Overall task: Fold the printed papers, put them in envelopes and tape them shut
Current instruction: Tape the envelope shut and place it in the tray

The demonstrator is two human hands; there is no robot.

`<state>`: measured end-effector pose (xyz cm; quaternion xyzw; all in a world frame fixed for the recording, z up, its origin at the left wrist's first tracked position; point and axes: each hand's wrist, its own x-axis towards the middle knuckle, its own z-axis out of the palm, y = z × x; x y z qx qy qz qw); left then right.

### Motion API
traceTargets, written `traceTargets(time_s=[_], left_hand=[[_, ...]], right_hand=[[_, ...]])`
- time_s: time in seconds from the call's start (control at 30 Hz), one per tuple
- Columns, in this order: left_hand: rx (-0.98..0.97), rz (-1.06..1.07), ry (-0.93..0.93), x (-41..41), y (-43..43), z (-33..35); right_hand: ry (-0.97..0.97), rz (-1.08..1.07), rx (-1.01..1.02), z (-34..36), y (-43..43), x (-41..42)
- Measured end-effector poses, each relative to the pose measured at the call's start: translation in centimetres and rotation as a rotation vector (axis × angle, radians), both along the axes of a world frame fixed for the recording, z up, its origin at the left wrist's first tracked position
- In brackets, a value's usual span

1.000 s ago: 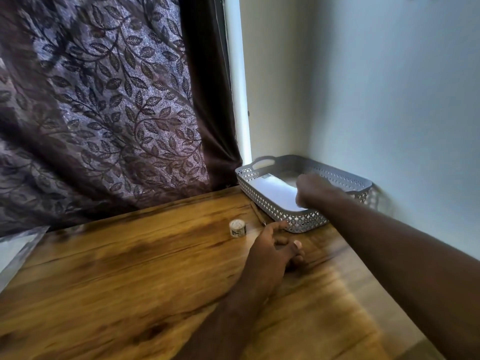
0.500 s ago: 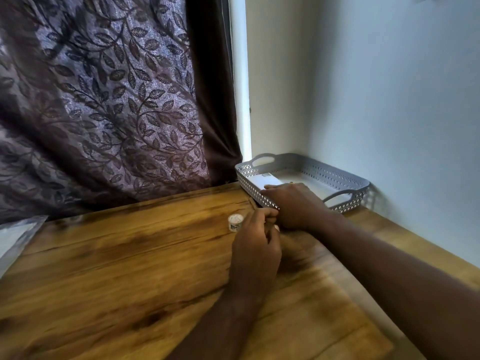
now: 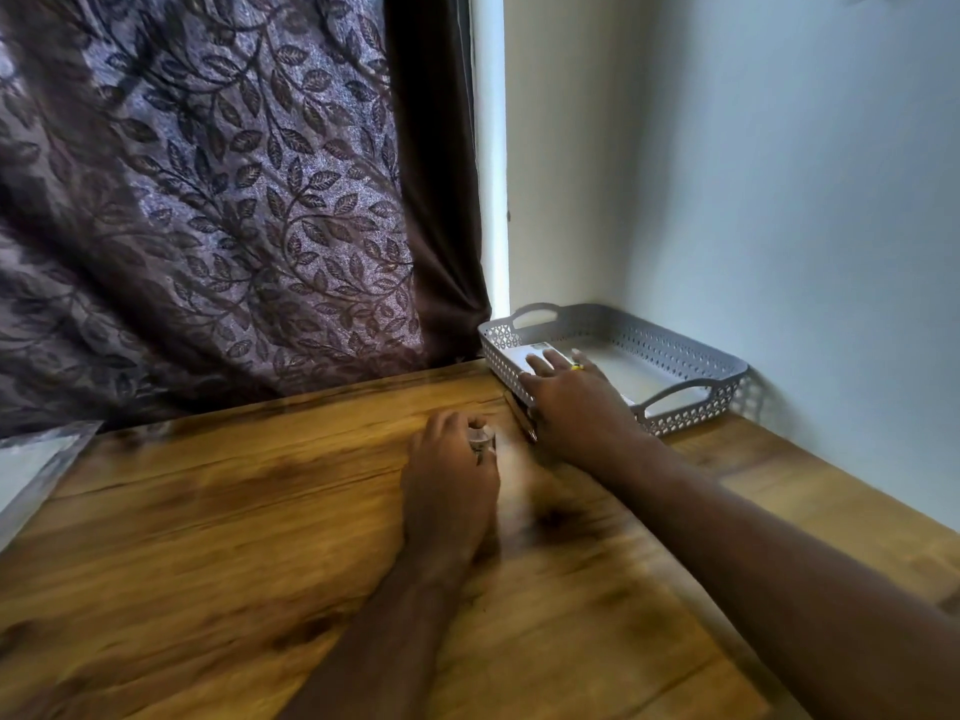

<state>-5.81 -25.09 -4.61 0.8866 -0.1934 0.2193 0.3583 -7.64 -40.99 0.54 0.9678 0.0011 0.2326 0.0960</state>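
My left hand [image 3: 451, 470] curls around a small roll of tape [image 3: 481, 438] on the wooden table [image 3: 208, 537]; the hand hides most of the roll. My right hand [image 3: 574, 402] lies across the near rim of a grey perforated basket [image 3: 675, 350] in the table's far right corner. Its fingers stretch out flat onto a white envelope [image 3: 524, 356] that sits inside the basket. More white paper [image 3: 634, 376] covers the basket's floor. A thin brown pencil [image 3: 519, 415] lies on the table by the basket, under my right hand.
A dark leaf-patterned curtain [image 3: 234, 200] hangs behind the table. White walls [image 3: 779, 200] close off the right side and corner. A clear plastic sleeve with white sheets [image 3: 36, 470] lies at the table's left edge.
My left hand has moved left from the pencil onto the tape roll and closed around it. My right hand has drawn back from deep in the basket to its near rim, fingers now flat.
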Motion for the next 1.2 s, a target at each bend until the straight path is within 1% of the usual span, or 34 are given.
traceTargets(time_s=[0.1, 0.13, 0.2, 0.3, 0.4, 0.5, 0.57, 0.73, 0.8, 0.97, 1.13, 1.2], left_hand=[[0.156, 0.050, 0.110, 0.5, -0.1, -0.4], [0.206, 0.049, 0.141, 0.4, -0.2, -0.4], [0.278, 0.031, 0.169, 0.3, -0.6, -0.4], [0.355, 0.032, 0.168, 0.5, -0.6, -0.4], [0.298, 0.057, 0.181, 0.2, -0.6, 0.0], [0.231, 0.075, 0.136, -0.1, -0.5, 0.3], [0.180, 0.085, 0.125, 0.5, -0.2, 0.1], [-0.058, 0.078, 0.151, 2.2, 0.4, -0.3], [-0.121, 0.085, 0.180, 2.6, 0.5, -0.3], [-0.367, 0.001, 0.231, 2.3, 0.8, 0.3], [-0.441, 0.012, 0.294, 2.3, 1.3, 0.8], [-0.441, 0.029, 0.319, 2.6, 1.6, 0.7]], right_hand=[[-0.165, 0.169, 0.117, -0.4, 2.0, -0.7], [-0.172, 0.198, 0.156, -0.6, 2.8, -1.1], [-0.122, 0.226, 0.208, -1.1, 3.6, -1.6], [-0.034, 0.168, 0.289, -1.8, 3.6, -0.9], [-0.004, 0.082, 0.359, -3.0, 3.2, 0.2], [0.070, 0.001, 0.359, -3.9, 3.0, 0.8], [0.067, -0.018, 0.352, -4.0, 2.8, 1.0], [0.030, 0.045, 0.362, -4.1, 2.6, 1.0], [0.017, 0.047, 0.376, -3.9, 2.9, 0.7], [0.016, -0.065, 0.297, -3.8, 3.5, 0.7], [0.017, -0.027, 0.247, -3.5, 4.1, 0.5], [0.024, -0.021, 0.239, -3.6, 4.2, 0.2]])
